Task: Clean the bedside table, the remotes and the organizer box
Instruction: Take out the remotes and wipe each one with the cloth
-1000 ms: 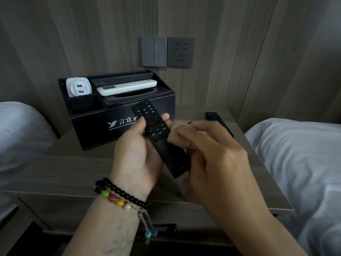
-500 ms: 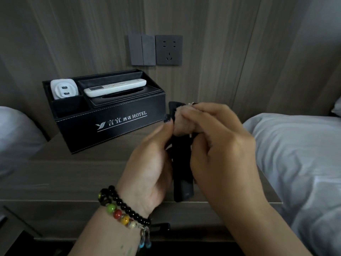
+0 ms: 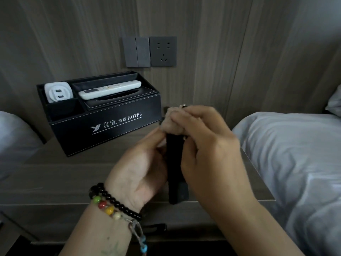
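Note:
My left hand grips a black remote upright above the wooden bedside table. My right hand pinches a small beige cloth against the remote's top end. The black organizer box, printed with HOTEL, stands at the table's back left. A white remote lies across its top, and a white plug adapter sits in its left compartment. The second black remote seen earlier is hidden behind my hands.
Beds with grey-white bedding flank the table, one on the right and one on the left. A wall socket and switches sit on the wood panel behind the box.
The black remote was turned from a face-up slant to upright and edge-on. My right hand brought the cloth onto its top end. The view shifted, hiding the second black remote.

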A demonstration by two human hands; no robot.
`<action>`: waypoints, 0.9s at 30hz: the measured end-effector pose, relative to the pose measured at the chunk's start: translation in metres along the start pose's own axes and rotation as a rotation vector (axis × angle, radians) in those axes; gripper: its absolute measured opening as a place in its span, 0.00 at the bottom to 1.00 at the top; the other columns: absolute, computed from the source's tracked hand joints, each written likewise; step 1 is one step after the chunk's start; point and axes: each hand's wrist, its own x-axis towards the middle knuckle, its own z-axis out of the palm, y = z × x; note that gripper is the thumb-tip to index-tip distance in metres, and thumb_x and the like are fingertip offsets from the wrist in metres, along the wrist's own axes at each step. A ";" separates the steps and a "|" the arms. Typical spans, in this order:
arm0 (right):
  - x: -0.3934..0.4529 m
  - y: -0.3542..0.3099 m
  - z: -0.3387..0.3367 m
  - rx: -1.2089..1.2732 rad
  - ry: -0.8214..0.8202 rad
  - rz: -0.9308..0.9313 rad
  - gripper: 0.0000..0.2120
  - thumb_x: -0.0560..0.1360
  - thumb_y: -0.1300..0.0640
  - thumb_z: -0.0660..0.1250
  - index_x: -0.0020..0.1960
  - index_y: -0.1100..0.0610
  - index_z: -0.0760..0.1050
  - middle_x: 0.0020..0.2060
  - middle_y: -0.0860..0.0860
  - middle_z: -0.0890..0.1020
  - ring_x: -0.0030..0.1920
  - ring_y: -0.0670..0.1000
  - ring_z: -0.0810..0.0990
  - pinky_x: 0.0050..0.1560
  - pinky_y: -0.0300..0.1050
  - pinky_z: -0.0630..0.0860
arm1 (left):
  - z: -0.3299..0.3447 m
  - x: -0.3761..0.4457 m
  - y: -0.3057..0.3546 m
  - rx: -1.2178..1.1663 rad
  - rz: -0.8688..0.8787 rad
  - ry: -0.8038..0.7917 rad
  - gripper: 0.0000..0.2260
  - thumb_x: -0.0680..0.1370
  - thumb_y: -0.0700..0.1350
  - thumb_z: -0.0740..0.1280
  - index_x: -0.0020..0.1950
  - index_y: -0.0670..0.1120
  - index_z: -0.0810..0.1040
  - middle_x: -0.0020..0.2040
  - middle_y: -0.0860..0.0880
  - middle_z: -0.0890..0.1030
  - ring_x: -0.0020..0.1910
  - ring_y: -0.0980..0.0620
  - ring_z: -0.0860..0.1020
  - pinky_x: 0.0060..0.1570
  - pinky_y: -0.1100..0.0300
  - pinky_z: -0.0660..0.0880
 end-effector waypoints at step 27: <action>-0.021 -0.033 0.009 -0.182 -0.282 -0.163 0.18 0.70 0.60 0.54 0.53 0.55 0.80 0.54 0.53 0.80 0.44 0.56 0.82 0.21 0.48 0.76 | -0.025 0.003 0.040 -0.120 0.197 0.197 0.19 0.79 0.57 0.61 0.41 0.44 0.80 0.36 0.45 0.80 0.33 0.48 0.82 0.38 0.54 0.80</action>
